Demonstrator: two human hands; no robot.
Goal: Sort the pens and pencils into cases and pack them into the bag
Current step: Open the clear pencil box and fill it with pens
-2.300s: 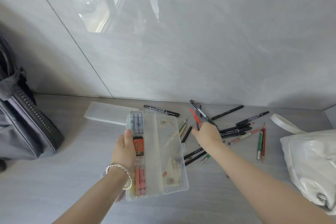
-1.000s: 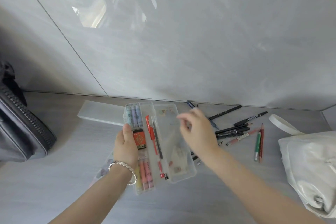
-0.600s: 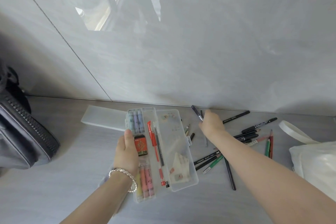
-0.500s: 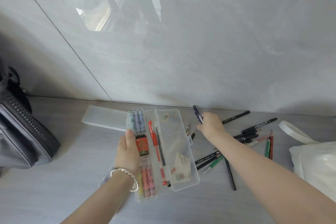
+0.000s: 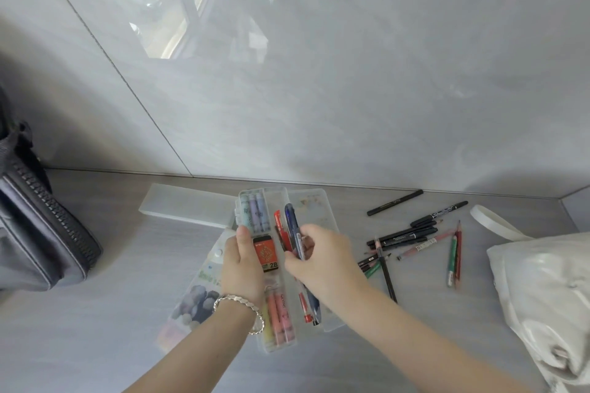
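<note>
On table, clear case holds highlighters, eraser, pens.

I see a grey wood-grain tabletop. Well to the left of the left hand a dark zipped bag sits on it. Just beyond that hand's fingertips lies a frosted flat case, closed, and under its wrist a printed plastic pouch. I cannot tell whether the open clear case in that hand touches the top. Right of the right hand black pens lie in a loose scatter with a pink pencil. A green pencil and a red pencil lie side by side further right. A white bag lies beyond them.
</note>
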